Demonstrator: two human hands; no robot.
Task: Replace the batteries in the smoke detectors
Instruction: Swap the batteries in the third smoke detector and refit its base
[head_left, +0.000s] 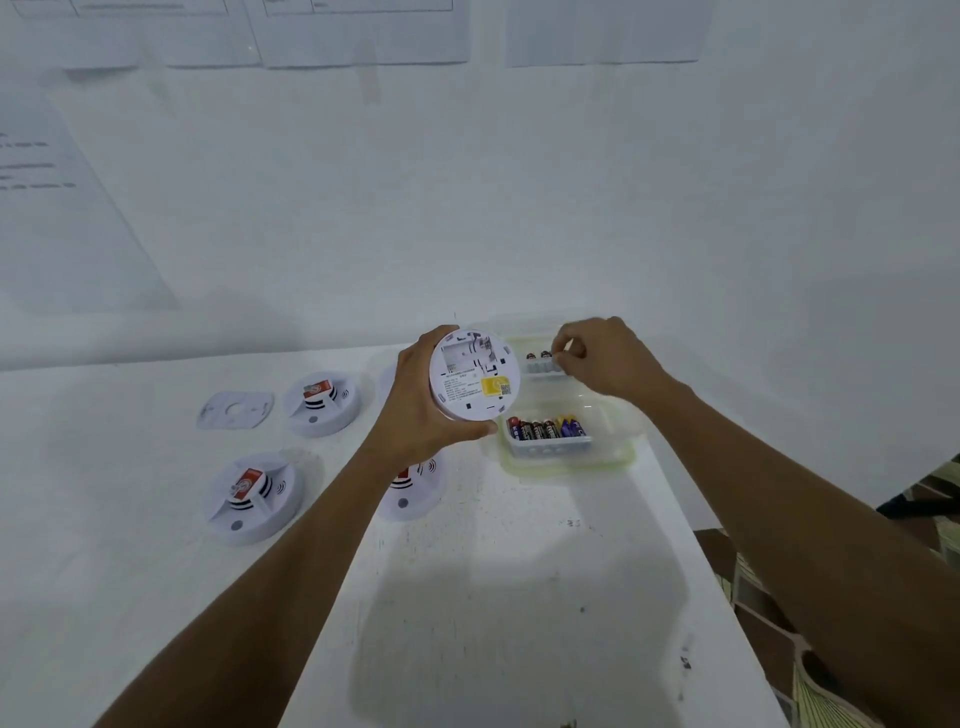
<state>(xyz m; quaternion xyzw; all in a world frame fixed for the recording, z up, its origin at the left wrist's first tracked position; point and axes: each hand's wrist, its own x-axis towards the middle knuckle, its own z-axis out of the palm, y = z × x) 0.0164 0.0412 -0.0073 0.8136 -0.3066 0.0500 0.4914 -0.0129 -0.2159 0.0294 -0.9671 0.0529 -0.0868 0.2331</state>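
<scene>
1. One head cam, worn by the person, looked fwd & down across the table (519, 597).
2. It faced the wall (519, 208), which filled the top half.
3. Wide-angle, close: left hand (415, 415) w/ detector (475, 376) & right hand (608, 364) sat mid-frame, forearms (291, 561) running in from the bottom edge.

Plain workroom: white table (519, 597), wall-posted sheets (363, 31).

On the table (519, 597), a mounting plate (235, 410) lies far left, a detector (322, 402) right of it, a second detector (253, 498) nearer; the battery container (621, 451) sits right.
</scene>
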